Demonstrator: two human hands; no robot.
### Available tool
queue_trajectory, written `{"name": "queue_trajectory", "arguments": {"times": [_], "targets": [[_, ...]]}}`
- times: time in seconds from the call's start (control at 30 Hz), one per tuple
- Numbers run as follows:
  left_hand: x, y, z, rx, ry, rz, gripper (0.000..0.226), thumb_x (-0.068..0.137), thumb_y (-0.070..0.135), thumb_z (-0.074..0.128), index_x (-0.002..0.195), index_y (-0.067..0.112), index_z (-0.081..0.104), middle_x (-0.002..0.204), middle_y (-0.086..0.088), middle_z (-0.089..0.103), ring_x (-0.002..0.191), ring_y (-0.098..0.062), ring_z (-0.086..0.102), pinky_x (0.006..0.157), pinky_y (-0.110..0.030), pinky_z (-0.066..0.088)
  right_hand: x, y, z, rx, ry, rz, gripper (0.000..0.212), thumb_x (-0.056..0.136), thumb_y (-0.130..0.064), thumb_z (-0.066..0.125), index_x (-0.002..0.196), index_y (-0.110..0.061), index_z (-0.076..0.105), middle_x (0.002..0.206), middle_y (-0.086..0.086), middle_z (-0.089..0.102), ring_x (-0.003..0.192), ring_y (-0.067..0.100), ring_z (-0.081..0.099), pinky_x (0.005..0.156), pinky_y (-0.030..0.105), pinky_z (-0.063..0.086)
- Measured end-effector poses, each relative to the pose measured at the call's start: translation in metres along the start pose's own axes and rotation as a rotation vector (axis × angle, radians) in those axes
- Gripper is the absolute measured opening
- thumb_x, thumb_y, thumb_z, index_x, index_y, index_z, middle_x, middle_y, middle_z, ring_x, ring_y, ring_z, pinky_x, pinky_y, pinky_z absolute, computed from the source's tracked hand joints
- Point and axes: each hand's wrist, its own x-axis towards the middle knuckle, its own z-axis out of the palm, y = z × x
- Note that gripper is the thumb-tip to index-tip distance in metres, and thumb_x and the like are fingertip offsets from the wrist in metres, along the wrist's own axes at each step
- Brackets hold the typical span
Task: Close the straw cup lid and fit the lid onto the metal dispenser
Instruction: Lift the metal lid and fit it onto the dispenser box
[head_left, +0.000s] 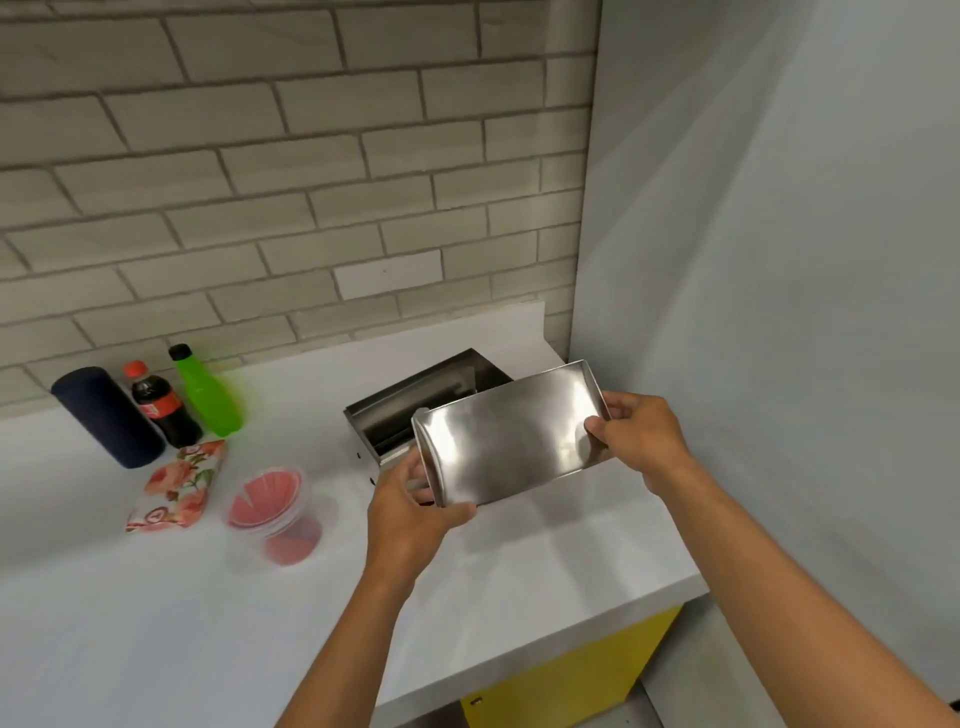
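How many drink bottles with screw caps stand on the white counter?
2. A dark cola bottle with a red cap stands by the tiled wall, and a bright green bottle with a black cap is just right of it. None appear hidden.

Bright, even indoor light falls from above. White glare streaks the steel lid (511, 436), and soft shadows lie on the worktop (519, 561) just below it. The whole picture is slightly soft, and the wall tiles (260, 156) bow near the frame's edges.
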Motion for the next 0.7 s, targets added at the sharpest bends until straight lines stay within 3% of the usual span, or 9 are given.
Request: {"name": "queue_trajectory", "arguments": {"times": [0.07,0.17,0.3,0.43,0.57,0.7], "targets": [[0.009,0.003,-0.016,0.064,0.034,0.038,0.096,0.054,0.020,0.101,0.135,0.040,0.052,0.112,0.014,0.056,0.087,-0.003,0.065,0.065,-0.015,0.051,0.008,-0.012,0.021,0.011,-0.033,-0.009,0.040,0.084,-0.008,0.075,0.123,-0.016,0.073,0.105,-0.003,0.076,0.093,0.016,0.073,0.081,0.029,0.058],[0.024,0.002,-0.037,0.127,0.080,0.053,0.099,0.054,0.021,0.100,0.140,0.032,0.053,0.112,0.013,0.051,0.089,-0.006,0.062,0.063,-0.016,0.053,0.021,-0.026,0.048,0.016,-0.061,-0.012,0.043,0.084,-0.009,0.077,0.126,-0.011,0.070,0.109,-0.002,0.074,0.090,0.011,0.071,0.072,0.016,0.053],[0.040,-0.002,-0.055,0.180,0.124,0.054,0.103,0.052,0.022,0.099,0.144,0.026,0.051,0.114,0.011,0.048,0.089,-0.007,0.062,0.050,-0.009,0.049,0.036,-0.035,0.076,-0.020,-0.096,0.011,0.049,0.083,-0.012,0.078,0.130,-0.011,0.067,0.116,0.001,0.072,0.104,0.018,0.069,0.095,0.035,0.055],[0.054,-0.007,-0.061,0.228,0.166,0.052,0.099,0.053,0.027,0.099,0.141,0.025,0.054,0.112,0.009,0.048,0.086,-0.005,0.062,0.060,-0.013,0.047,0.050,-0.044,0.097,-0.063,-0.137,0.011,0.046,0.081,-0.014,0.076,0.127,-0.015,0.067,0.114,-0.002,0.071,0.099,0.016,0.068,0.081,0.028,0.052],[0.064,-0.010,-0.058,0.206,0.208,0.024,0.088,0.053,0.028,0.098,0.131,0.029,0.059,0.111,0.007,0.049,0.086,-0.005,0.063,0.065,-0.022,0.052,0.068,-0.054,0.113,-0.143,-0.188,-0.018,0.027,0.080,-0.012,0.071,0.105,-0.021,0.074,0.100,-0.006,0.074,0.089,0.013,0.069,0.083,0.031,0.056],[0.073,-0.012,-0.053,0.180,0.252,-0.004,0.078,0.050,0.027,0.100,0.119,0.033,0.063,0.109,0.003,0.058,0.083,-0.004,0.064,0.059,-0.018,0.048,0.084,-0.060,0.121,-0.235,-0.259,-0.064,0.016,0.080,-0.012,0.069,0.079,-0.028,0.071,0.093,0.000,0.076,0.090,0.021,0.071,0.089,0.042,0.059]]}}
